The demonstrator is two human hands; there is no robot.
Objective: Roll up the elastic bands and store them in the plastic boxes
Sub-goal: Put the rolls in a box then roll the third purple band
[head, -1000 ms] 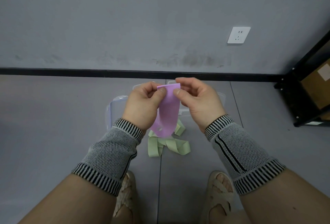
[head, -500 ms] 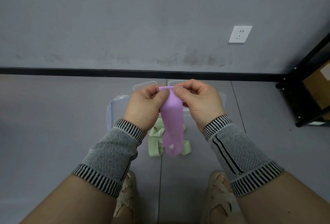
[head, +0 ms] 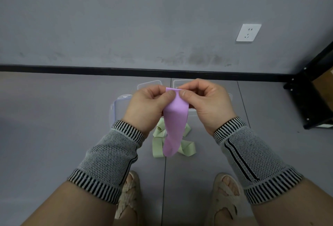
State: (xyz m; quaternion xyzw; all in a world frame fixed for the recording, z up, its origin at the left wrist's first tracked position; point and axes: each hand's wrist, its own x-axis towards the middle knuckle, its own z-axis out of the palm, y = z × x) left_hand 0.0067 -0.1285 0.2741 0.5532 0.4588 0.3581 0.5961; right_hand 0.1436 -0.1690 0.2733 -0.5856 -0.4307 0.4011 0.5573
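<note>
Purple band [head: 175, 123] is pinched at its top by our left hand [head: 147, 107] and right hand [head: 207, 103], barely rolled; green bands [head: 185, 148] wait, unrolled, before the plastic boxes [head: 115, 108].

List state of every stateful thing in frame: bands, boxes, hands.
Purple elastic band: held up, top edge pinched, hanging unrolled.
Pale green elastic band: loose on floor, unrolled.
Clear plastic boxes: on floor, mostly hidden; contents unclear.
Left hand: pinches purple band.
Right hand: pinches purple band.

Both hands [head: 177, 107] raised — fingers [head: 182, 92] pinched
</note>
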